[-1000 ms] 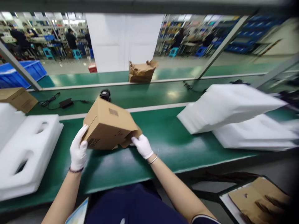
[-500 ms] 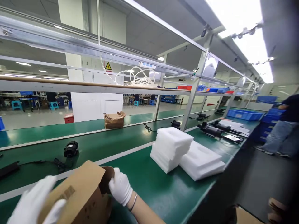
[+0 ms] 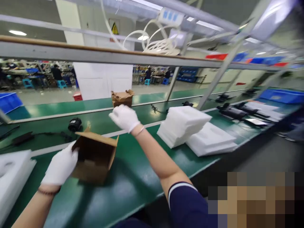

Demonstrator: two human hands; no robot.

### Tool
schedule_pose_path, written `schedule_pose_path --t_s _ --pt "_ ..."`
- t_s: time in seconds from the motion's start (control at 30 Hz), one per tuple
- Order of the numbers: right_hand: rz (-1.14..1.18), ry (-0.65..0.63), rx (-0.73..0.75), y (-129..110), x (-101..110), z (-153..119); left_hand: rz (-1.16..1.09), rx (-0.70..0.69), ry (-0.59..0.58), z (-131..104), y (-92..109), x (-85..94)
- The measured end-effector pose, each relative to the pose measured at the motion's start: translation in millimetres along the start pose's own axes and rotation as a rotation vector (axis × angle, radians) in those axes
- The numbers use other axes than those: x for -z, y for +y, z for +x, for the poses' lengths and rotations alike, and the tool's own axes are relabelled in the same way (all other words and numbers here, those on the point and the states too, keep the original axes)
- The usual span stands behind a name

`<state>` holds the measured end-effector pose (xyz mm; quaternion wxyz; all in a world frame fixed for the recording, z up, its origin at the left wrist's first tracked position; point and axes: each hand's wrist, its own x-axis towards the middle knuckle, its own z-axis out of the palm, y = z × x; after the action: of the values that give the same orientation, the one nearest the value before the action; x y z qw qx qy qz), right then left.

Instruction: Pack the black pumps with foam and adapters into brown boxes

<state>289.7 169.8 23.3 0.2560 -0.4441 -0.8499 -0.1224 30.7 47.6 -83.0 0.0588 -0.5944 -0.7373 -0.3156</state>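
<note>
A brown cardboard box [image 3: 95, 171] sits tilted on the green bench, its open mouth facing me. My left hand [image 3: 60, 164], in a white glove, grips the box by its left edge. My right hand [image 3: 125, 118], also gloved in white, is stretched out above the bench beyond the box, apart from it. Its fingers look loosely bent and apart, somewhat blurred, with nothing visible in them. Just behind it in view stands a brown paper bag [image 3: 122, 99] with a crumpled top; I cannot tell whether they touch.
White foam blocks [image 3: 185, 123] are stacked right of centre, with more foam [image 3: 14, 177] at the left edge. A black motor-like part [image 3: 74, 124] and cables lie behind the box. A shelf rail [image 3: 95, 58] crosses above. Farther right are black devices [image 3: 234, 112] and a blue bin [image 3: 282, 95].
My right hand has let go of the box flap and moved up and away over the bench. The box has turned so its open mouth faces me. The view has shifted downward.
</note>
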Motion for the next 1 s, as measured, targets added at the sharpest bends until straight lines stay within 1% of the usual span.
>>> schedule_pose_path --t_s 0.03,0.07,0.1,0.13,0.23,0.3,0.37,0.43,0.5,0.57,0.63,0.7,0.77,0.8,0.87,0.93,0.97,1.0 --pt "-0.032 0.0 -0.079 8.0 -5.2 11.5 0.063 0.06 -0.029 1.9 -1.4 -2.3" --pt "-0.03 -0.005 -0.171 13.6 -13.3 19.7 0.083 0.118 -0.026 3.0 -2.5 -4.8" --pt "0.021 -0.048 -0.235 16.3 -23.5 24.4 0.08 0.187 -0.029 3.6 -3.7 -7.6" --pt "0.127 -0.141 -0.236 16.0 -34.9 25.5 0.044 0.244 -0.048 4.2 -5.2 -10.4" --pt "0.576 -0.391 -0.255 1.6 -66.4 12.3 -0.057 0.354 -0.094 6.1 -11.2 -16.1" --pt "0.857 -0.514 -0.328 -12.3 -80.5 -0.5 -0.086 0.392 -0.092 6.5 -14.9 -16.5" --pt "1.037 -0.617 -0.412 -23.6 -89.5 -8.6 -0.127 0.416 -0.068 5.7 -18.2 -15.6" --pt "1.124 -0.683 -0.451 -29.0 -96.4 -11.0 -0.204 0.426 -0.042 3.8 -21.9 -15.3" --pt "1.157 -0.653 -0.454 -28.7 -104.5 -10.9 -0.31 0.433 -0.024 1.8 -27.0 -17.1" --pt "1.217 -0.581 -0.474 -24.9 -116.3 -12.4 -0.451 0.461 -0.026 1.1 -33.9 -21.2" --pt "1.28 -0.528 -0.521 -20.2 -130.2 -18.0 -0.615 0.516 -0.06 2.4 -40.9 -27.1" --pt "1.307 -0.522 -0.569 -16.5 -141.5 -26.2 -0.774 0.568 -0.108 4.8 -45.3 -33.0" --pt "1.265 -0.511 -0.585 -13.6 -144.6 -32.0 -0.895 0.6 -0.127 5.9 -45.3 -35.6" --pt "1.22 -0.482 -0.58 -12.2 -142.1 -31.9 -0.935 0.609 -0.115 5.3 -44.1 -34.7" --pt "1.038 -0.359 -0.53 -9.1 -131.3 -22.3 -0.962 0.617 -0.055 1.5 -42.8 -27.0" --pt "0.838 -0.205 -0.41 -7.1 -119.3 1.3 -0.921 0.597 0.038 -5.9 -47.3 -11.6" --pt "0.837 -0.18 -0.328 -7.5 -115.2 16.8 -0.817 0.559 0.087 -11.3 -52.6 -1.1" --pt "0.896 -0.189 -0.257 -9.3 -112.8 32.9 -0.64 0.519 0.124 -18.0 -59.8 11.0"
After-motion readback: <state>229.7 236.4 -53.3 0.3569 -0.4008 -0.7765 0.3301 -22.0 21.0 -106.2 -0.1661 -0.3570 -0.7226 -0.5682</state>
